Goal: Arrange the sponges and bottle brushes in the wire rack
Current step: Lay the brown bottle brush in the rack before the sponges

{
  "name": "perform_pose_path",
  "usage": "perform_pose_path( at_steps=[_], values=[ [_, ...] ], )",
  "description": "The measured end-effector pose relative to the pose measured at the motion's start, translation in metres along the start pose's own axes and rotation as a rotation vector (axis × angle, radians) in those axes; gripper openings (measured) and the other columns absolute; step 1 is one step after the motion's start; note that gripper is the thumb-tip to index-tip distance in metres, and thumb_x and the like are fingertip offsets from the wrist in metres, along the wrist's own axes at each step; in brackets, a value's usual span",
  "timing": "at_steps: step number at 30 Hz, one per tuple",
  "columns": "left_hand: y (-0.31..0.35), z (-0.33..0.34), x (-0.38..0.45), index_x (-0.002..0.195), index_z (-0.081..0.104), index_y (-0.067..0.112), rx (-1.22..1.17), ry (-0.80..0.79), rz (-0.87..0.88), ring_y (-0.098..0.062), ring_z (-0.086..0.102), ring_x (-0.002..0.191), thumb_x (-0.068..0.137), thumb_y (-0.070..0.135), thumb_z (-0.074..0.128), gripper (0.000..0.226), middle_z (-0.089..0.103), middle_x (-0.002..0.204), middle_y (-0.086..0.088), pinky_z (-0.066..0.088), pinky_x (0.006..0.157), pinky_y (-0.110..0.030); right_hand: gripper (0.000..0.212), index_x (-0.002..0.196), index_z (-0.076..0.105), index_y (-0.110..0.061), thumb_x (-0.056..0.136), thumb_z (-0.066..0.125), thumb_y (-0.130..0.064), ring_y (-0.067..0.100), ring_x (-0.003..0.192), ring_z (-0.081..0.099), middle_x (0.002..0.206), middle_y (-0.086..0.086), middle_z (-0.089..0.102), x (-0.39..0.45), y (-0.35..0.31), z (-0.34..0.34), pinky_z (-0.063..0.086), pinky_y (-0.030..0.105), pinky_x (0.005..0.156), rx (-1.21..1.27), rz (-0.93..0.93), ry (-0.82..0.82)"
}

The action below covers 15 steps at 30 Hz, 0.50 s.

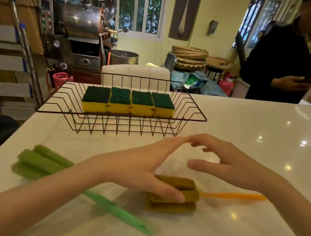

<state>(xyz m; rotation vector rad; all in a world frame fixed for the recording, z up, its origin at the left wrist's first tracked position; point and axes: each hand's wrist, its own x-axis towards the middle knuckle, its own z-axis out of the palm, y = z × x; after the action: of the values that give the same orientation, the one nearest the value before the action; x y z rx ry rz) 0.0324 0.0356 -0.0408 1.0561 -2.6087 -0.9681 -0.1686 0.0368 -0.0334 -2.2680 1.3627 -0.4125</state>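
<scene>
Here's the white counter (248,131), and on it the wire rack (123,113) sits toward the far left edge with 4 yellow sponges (128,102) lined up side by side inside, green scrub faces up, each touching its neighbour. Down in front, both hands are over the near counter. The left hand (143,168) stretches across with fingers long and loose, thumb lying against the top of the orange-brown brush head (175,196); no real grip there, the hand is spread and holding nothing. The right hand (230,164) comes in from the right, fingers curved and apart, hovering empty, its fingertips meeting the left hand's fingertips just short of the rack. That orange-brown brush lies flat on the counter under the hands, its orange handle (233,195) pointing off to the right. Beside it, to the left, the green bottle brush (44,160) rests on the counter too, partly under the left forearm, with its green handle (117,212) angling toward the camera. Both brushes are blurred. A person in dark clothes (282,61) stands beyond the counter at right.
</scene>
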Motion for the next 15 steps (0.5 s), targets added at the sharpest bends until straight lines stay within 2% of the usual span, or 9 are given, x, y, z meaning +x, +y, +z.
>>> perform_pose_path(
  at_steps=[2, 4, 6, 8, 12, 15],
  values=[
    [-0.002, 0.01, 0.005, 0.137, 0.001, 0.046, 0.048, -0.06, -0.006, 0.002, 0.018, 0.131, 0.069, 0.051, 0.067, 0.096, 0.007, 0.151, 0.024, 0.019, 0.103, -0.017, 0.029, 0.105, 0.039, -0.057, 0.079, 0.05, -0.055, -0.012, 0.11, 0.043, 0.11, -0.038, 0.043, -0.013, 0.008, 0.002, 0.043, 0.024, 0.095, -0.008, 0.057, -0.11],
    [-0.005, 0.015, 0.008, 0.138, 0.004, 0.043, 0.104, -0.091, -0.025, -0.001, 0.023, 0.13, 0.068, 0.053, 0.067, 0.095, 0.012, 0.151, 0.022, 0.023, 0.1, -0.016, 0.031, 0.114, 0.045, -0.048, 0.084, 0.052, -0.047, -0.004, 0.112, 0.045, 0.117, -0.027, 0.049, -0.023, 0.015, 0.003, 0.042, 0.028, 0.099, -0.022, 0.101, -0.164],
    [-0.008, 0.016, 0.008, 0.138, 0.009, 0.044, 0.132, -0.114, -0.035, -0.002, 0.032, 0.124, 0.068, 0.053, 0.068, 0.091, 0.022, 0.147, 0.019, 0.029, 0.096, -0.015, 0.039, 0.118, 0.049, -0.038, 0.08, 0.053, -0.047, 0.001, 0.11, 0.048, 0.121, -0.015, 0.053, -0.029, 0.02, 0.004, 0.042, 0.029, 0.097, -0.051, 0.142, -0.176],
    [-0.009, 0.014, 0.004, 0.135, 0.017, 0.044, 0.155, -0.12, -0.019, 0.0, 0.038, 0.118, 0.067, 0.052, 0.069, 0.086, 0.032, 0.141, 0.019, 0.034, 0.095, -0.015, 0.041, 0.116, 0.052, -0.035, 0.076, 0.061, -0.04, 0.002, 0.104, 0.051, 0.112, -0.011, 0.056, -0.034, 0.025, 0.007, 0.044, 0.029, 0.092, -0.096, 0.155, -0.166],
    [-0.012, 0.012, -0.001, 0.128, 0.033, 0.043, 0.19, -0.071, 0.019, 0.0, 0.044, 0.11, 0.067, 0.049, 0.071, 0.072, 0.046, 0.128, 0.019, 0.041, 0.094, -0.018, 0.028, 0.098, 0.059, -0.033, 0.073, 0.069, -0.025, 0.005, 0.076, 0.052, 0.081, -0.01, 0.056, -0.034, 0.031, 0.01, 0.045, 0.022, 0.075, -0.167, 0.137, -0.149],
    [-0.014, 0.01, 0.0, 0.123, 0.04, 0.041, 0.167, -0.05, 0.009, -0.004, 0.049, 0.105, 0.069, 0.046, 0.07, 0.062, 0.053, 0.122, 0.015, 0.047, 0.093, -0.027, 0.015, 0.077, 0.059, -0.037, 0.076, 0.067, -0.024, 0.0, 0.067, 0.052, 0.07, -0.011, 0.058, -0.03, 0.031, 0.009, 0.044, 0.022, 0.065, -0.139, 0.123, -0.146]
  ],
)
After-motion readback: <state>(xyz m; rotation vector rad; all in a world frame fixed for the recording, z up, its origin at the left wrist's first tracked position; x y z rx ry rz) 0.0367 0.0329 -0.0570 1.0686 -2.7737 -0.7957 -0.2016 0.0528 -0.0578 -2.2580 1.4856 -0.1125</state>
